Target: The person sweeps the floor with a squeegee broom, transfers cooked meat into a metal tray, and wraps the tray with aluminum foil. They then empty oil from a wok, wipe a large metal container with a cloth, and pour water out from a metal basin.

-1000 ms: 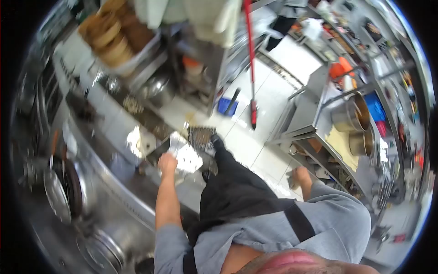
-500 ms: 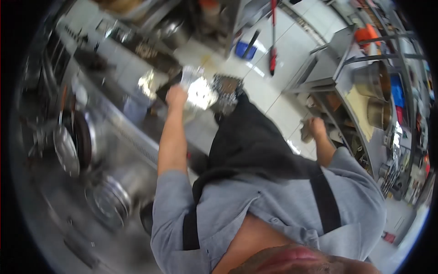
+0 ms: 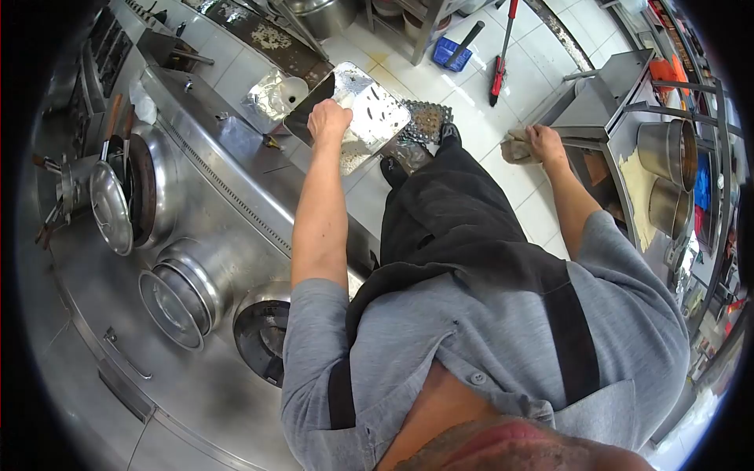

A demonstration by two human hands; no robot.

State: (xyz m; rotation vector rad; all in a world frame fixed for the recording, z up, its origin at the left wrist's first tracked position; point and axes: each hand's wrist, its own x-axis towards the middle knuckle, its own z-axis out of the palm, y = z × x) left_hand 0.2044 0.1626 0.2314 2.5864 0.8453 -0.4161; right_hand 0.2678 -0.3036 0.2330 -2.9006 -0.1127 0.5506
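My left hand (image 3: 328,123) is closed at the near left side of a rectangular metal tray (image 3: 377,118), which looks foil-lined and is spotted with dark and brown residue. Its fingers hide the exact place of the grip. A dark panel or side wall (image 3: 308,98) borders the shiny part of the tray. Out to the right, my right hand (image 3: 545,144) is closed on a crumpled greyish-brown rag (image 3: 518,149), which hangs over the tiled floor.
The steel wok range (image 3: 212,180) runs along the left, with pots, lids (image 3: 111,208) and a burner opening (image 3: 263,337). A perforated black mat (image 3: 428,119) lies by my feet. Ahead are a blue dustpan (image 3: 452,55) and a red-handled tool (image 3: 498,74). Shelving with pots (image 3: 666,157) stands right.
The view has steadied and shifted, so everything appears sharper. Both hands appear slightly higher in view; the left still grips the tray and the right still holds the rag.
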